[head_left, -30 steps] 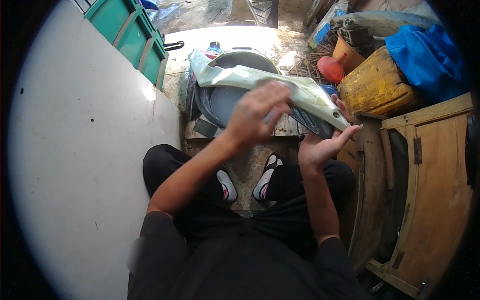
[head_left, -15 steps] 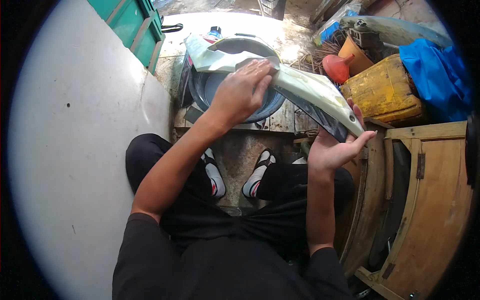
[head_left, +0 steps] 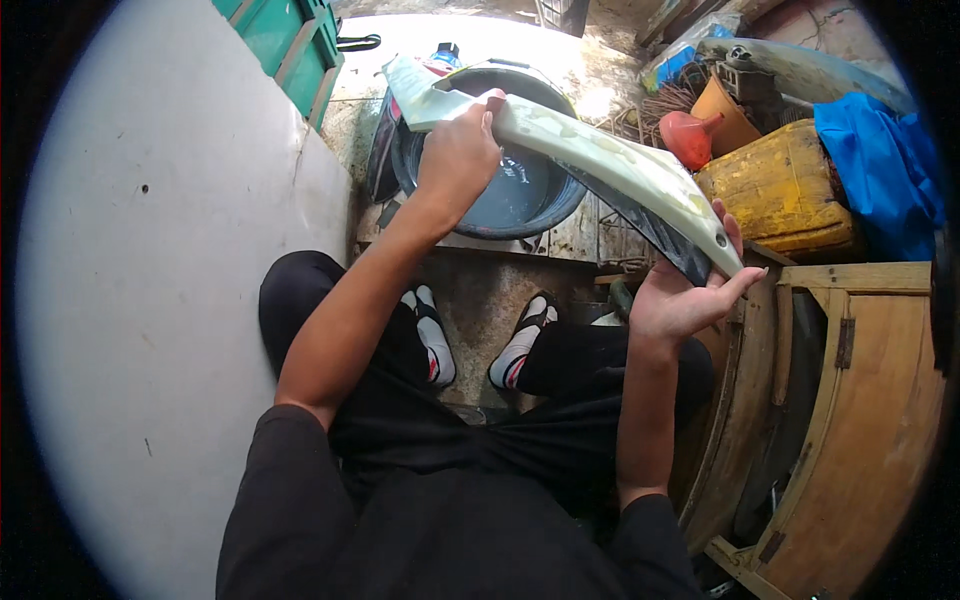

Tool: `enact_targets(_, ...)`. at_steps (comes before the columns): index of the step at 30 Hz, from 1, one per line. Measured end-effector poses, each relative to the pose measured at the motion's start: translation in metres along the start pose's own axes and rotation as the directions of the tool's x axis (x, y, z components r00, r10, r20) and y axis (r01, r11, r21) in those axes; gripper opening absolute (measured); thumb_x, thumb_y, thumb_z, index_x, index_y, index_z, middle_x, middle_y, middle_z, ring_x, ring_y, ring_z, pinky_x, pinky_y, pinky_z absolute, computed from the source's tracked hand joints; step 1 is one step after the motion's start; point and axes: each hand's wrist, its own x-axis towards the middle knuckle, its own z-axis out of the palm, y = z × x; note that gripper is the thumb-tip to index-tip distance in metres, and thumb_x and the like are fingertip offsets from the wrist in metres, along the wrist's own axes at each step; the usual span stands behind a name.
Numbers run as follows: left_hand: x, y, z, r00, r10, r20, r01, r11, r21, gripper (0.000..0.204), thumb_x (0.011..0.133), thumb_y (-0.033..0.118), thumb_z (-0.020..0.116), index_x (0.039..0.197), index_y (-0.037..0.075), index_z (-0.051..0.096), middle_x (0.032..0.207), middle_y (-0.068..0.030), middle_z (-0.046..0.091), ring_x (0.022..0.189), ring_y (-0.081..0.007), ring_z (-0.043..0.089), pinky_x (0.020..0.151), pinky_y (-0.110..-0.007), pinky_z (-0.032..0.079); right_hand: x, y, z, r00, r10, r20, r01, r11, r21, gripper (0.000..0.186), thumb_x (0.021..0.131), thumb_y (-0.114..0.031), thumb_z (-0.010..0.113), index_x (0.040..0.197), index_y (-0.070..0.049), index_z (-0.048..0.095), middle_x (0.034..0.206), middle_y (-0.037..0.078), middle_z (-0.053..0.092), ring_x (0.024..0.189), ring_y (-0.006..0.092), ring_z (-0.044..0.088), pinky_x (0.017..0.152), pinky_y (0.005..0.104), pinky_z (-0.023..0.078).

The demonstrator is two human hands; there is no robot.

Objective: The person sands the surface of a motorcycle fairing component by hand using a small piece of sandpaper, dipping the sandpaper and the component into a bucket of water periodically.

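Beside a white wall (head_left: 180, 300), a long, curved, pale-green plastic panel (head_left: 605, 152) slants over a dark round plastic basin (head_left: 520, 230), its near right end cradled in the right hand (head_left: 690, 295), its farther left stretch clasped by the left hand (head_left: 460, 158).

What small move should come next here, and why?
Probably slide the left hand along the pale panel toward the right hand: the left hand covers only a stretch of its upper part, uneven yellowish patches show farther down, and the right hand supports the near end.
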Motion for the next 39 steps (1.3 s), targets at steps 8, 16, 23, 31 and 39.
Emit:
enact_targets(8,-0.021,-0.013,0.019,0.978,0.2,-0.061,-0.19,0.972,0.139,0.033,0.091,0.005,0.055,0.121,-0.009,0.062,0.116,-0.0277,0.066,0.107,-0.0395,0.065,0.094,-0.046,0.053,0.003,-0.001,-0.004,1.0,0.01,0.012,-0.01,1.0,-0.001,0.068,0.104,-0.064,0.025,0.127,-0.007,0.054,0.138,0.015,0.055,0.135,0.0327,0.047,0.116,0.0538,0.037)
enact_targets(16,-0.047,0.011,0.017,0.981,0.183,0.06,-0.187,0.981,0.06,0.028,0.089,0.005,0.061,0.113,-0.006,0.065,0.107,-0.0228,0.061,0.088,-0.0399,0.067,0.082,-0.047,0.055,0.006,0.001,-0.007,1.0,-0.001,-0.002,0.001,1.0,-0.015,0.067,0.105,-0.062,0.023,0.126,-0.008,0.056,0.137,0.015,0.056,0.135,0.0323,0.047,0.116,0.0552,0.037)
enact_targets(23,-0.041,0.003,0.025,0.979,0.204,0.008,-0.203,0.971,0.123,0.035,0.09,0.009,0.059,0.121,-0.007,0.061,0.104,-0.0229,0.061,0.092,-0.0382,0.067,0.08,-0.045,0.056,0.007,0.005,-0.01,0.999,-0.045,0.028,0.046,0.998,-0.039,0.068,0.104,-0.063,0.023,0.127,-0.008,0.055,0.138,0.015,0.055,0.135,0.033,0.048,0.114,0.0548,0.041)
enact_targets(31,-0.028,-0.013,0.024,0.996,0.07,-0.052,-0.066,0.995,0.078,0.017,0.093,0.012,0.056,0.097,-0.003,0.065,0.102,-0.024,0.061,0.089,-0.0425,0.066,0.081,-0.051,0.055,-0.001,0.003,-0.002,0.999,-0.049,0.009,0.05,0.997,-0.054,0.066,0.105,-0.061,0.022,0.124,-0.007,0.056,0.136,0.016,0.056,0.133,0.0324,0.049,0.116,0.0542,0.038)
enact_targets(39,-0.045,-0.019,0.025,0.986,0.077,-0.149,-0.093,0.99,-0.105,0.018,0.093,0.012,0.058,0.098,-0.003,0.067,0.092,-0.0213,0.061,0.084,-0.0391,0.064,0.076,-0.046,0.052,0.001,0.006,-0.008,0.997,-0.068,0.04,0.071,0.995,-0.068,0.067,0.105,-0.062,0.024,0.126,-0.008,0.057,0.14,0.015,0.056,0.135,0.0341,0.048,0.115,0.0565,0.038)
